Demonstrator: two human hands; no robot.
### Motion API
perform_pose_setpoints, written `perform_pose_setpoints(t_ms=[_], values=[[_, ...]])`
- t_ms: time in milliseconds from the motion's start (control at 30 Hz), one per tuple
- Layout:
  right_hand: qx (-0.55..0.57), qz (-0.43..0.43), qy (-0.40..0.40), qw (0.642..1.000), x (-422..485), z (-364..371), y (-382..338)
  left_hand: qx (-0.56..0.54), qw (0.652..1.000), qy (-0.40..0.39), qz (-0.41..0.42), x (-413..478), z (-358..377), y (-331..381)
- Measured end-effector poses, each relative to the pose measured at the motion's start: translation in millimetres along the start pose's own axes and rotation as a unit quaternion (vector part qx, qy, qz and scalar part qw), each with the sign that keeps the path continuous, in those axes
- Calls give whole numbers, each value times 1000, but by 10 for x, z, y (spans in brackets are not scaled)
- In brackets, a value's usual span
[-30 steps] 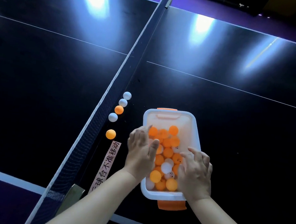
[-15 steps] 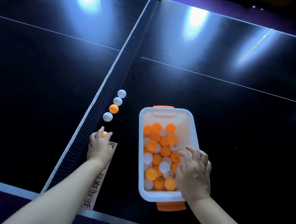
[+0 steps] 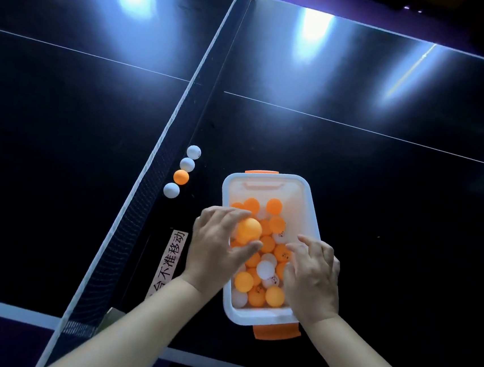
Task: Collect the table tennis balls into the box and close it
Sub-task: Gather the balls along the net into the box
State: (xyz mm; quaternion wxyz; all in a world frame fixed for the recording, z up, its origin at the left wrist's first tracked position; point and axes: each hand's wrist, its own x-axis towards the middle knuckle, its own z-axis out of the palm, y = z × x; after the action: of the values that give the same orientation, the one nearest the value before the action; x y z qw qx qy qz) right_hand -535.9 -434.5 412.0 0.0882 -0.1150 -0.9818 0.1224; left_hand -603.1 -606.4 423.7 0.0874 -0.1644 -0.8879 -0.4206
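A white plastic box (image 3: 268,176) with orange latches stands on the dark table, lid off, holding several orange and white balls (image 3: 265,270). My left hand (image 3: 217,247) hovers over the box's left side and pinches an orange ball (image 3: 249,228) between fingers and thumb. Resting on the box's right rim is my right hand (image 3: 313,276), its fingers spread over the balls. Beside the net lie a white ball (image 3: 193,152), a second white ball (image 3: 187,164), an orange ball (image 3: 181,177) and another white ball (image 3: 171,190).
The net (image 3: 161,146) runs diagonally just left of the loose balls and the box. A paper strip with printed characters (image 3: 169,260) is stuck to the table between net and box. The table's near edge (image 3: 1,306) lies below my forearms.
My left hand reached to the net, took the nearest orange ball and carried it back over the box. The right hand stayed on the box's rim.
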Motion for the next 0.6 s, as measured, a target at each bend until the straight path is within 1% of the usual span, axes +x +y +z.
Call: perform_pose_setpoints(t_ms=[67, 133, 233, 300, 333, 400, 500, 600], values=[[3, 3, 4, 1000, -4, 2, 3, 14, 1000, -15, 7, 8, 71, -21], [10, 4, 6, 1000, -5, 3, 9, 11, 1000, 7, -22, 7, 66, -99], [13, 3, 2, 1000, -5, 7, 12, 6, 992, 40, -122, 47, -8, -317], [14, 4, 4, 1000, -6, 8, 9, 15, 979, 40, -201, 128, -58, -503], [13, 4, 6, 1000, -5, 7, 7, 31, 973, 27, -228, 173, -75, -598], [7, 4, 7, 1000, -1, 2, 1, 67, 965, -9, -255, 254, -88, -802], [-2, 0, 6, 1000, 4, 3, 2, 112, 953, -60, -276, 340, -70, -1069], [-12, -2, 2, 1000, 9, 11, 5, 144, 946, -78, -279, 417, -39, -1190]])
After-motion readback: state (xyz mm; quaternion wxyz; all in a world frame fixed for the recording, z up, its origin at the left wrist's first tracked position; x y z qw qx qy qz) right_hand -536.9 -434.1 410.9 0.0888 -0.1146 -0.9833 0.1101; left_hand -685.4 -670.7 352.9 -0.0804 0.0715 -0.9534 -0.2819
